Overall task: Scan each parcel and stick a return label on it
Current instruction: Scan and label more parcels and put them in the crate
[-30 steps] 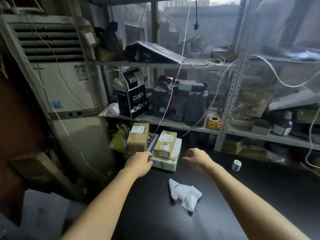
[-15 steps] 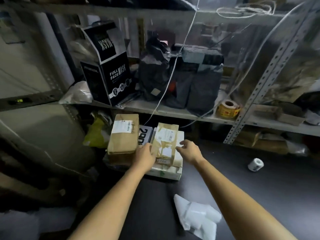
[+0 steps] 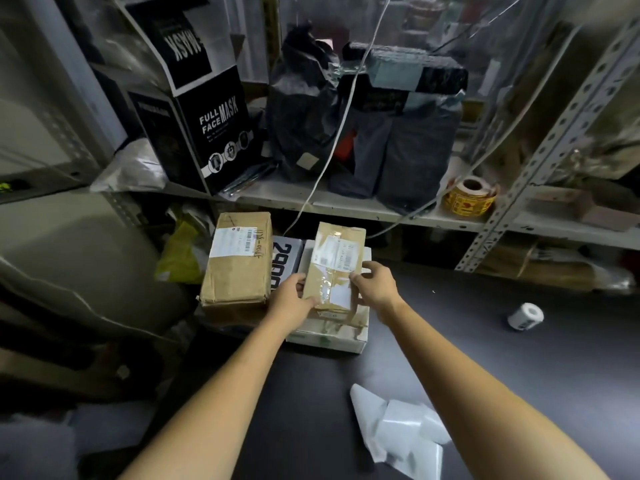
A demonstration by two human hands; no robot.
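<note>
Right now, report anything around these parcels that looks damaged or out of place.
The white box under the small brown parcel, gripped by the left hand and right hand, has a scuffed, torn top. A crumpled white sheet lies loose on the black table; a small white roll lies on its side.

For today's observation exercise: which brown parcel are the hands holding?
The smaller brown parcel atop the white box, gripped by left hand and right hand; the larger brown parcel is not held.
</note>
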